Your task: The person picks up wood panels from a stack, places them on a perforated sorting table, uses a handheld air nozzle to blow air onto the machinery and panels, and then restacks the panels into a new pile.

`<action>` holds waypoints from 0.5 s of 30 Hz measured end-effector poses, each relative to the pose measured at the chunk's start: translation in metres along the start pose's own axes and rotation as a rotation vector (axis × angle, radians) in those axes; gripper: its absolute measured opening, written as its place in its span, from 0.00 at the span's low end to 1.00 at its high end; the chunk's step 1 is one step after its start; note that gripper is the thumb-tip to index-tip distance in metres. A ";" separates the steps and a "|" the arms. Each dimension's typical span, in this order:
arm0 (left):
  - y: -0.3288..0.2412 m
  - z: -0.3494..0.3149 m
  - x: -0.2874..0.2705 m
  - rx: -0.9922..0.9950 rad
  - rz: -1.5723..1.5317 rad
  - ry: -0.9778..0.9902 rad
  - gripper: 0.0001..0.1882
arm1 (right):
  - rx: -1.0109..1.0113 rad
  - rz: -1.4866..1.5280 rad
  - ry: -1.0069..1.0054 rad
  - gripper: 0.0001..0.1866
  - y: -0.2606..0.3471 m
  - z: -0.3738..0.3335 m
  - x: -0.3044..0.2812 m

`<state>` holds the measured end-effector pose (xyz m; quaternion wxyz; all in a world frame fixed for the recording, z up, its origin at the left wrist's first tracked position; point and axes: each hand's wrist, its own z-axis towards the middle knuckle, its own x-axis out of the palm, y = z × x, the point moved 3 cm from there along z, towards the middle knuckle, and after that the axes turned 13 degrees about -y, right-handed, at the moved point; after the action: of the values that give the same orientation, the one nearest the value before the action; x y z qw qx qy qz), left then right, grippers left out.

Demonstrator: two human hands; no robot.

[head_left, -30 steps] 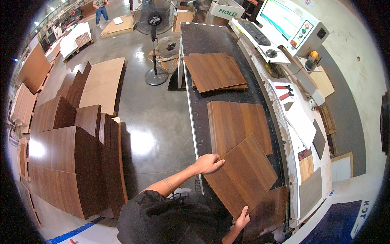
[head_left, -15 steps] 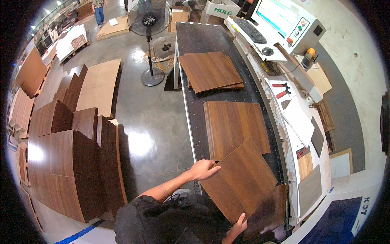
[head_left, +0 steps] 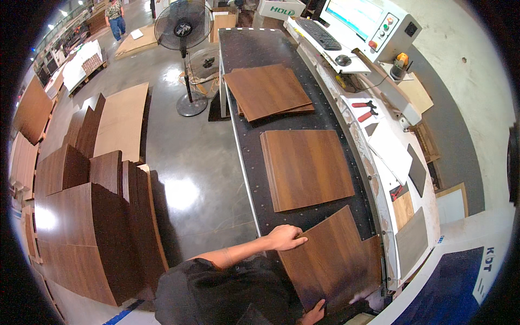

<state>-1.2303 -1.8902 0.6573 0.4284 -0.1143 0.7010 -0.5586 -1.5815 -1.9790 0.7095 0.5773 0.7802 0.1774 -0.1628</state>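
Both hands hold a brown wood-grain panel (head_left: 327, 257), tilted in the near part of the black table. My left hand (head_left: 287, 238) grips its left corner, thumb on top and fingers under the edge. At the near edge, my right hand (head_left: 314, 313) pinches the panel with the thumb over its face; the other fingers are hidden. Another brown panel (head_left: 371, 246) shows partly from under the right side of the held one. Just beyond lies a neat stack of wood-grain panels (head_left: 307, 169), and farther off a skewed stack (head_left: 268, 92).
The black table (head_left: 254, 49) has a raised ledge on its right with pliers (head_left: 364, 110), papers (head_left: 391, 151) and a keyboard (head_left: 319, 34). A fan (head_left: 184, 30) stands left of the table. Tall panel stacks (head_left: 70, 238) fill the left floor. A person (head_left: 115, 19) stands far back.
The held panel has moved toward me, off the neat stack, and sits lower over the near panel. Both hands moved with it. My view has shifted slightly.
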 end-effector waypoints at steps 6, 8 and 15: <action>0.000 0.005 0.014 0.034 0.047 0.035 0.29 | 0.221 -0.186 -0.094 0.43 0.016 -0.017 -0.002; 0.001 0.002 0.014 0.024 0.056 0.049 0.29 | 0.205 -0.155 -0.072 0.44 0.008 -0.014 -0.002; 0.006 -0.012 0.005 -0.065 0.055 0.059 0.28 | 0.130 -0.114 -0.031 0.45 -0.001 -0.011 0.000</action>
<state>-1.2400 -1.8830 0.6501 0.4187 -0.0926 0.7340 -0.5267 -1.5815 -1.9679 0.7123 0.5178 0.8020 0.2017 -0.2189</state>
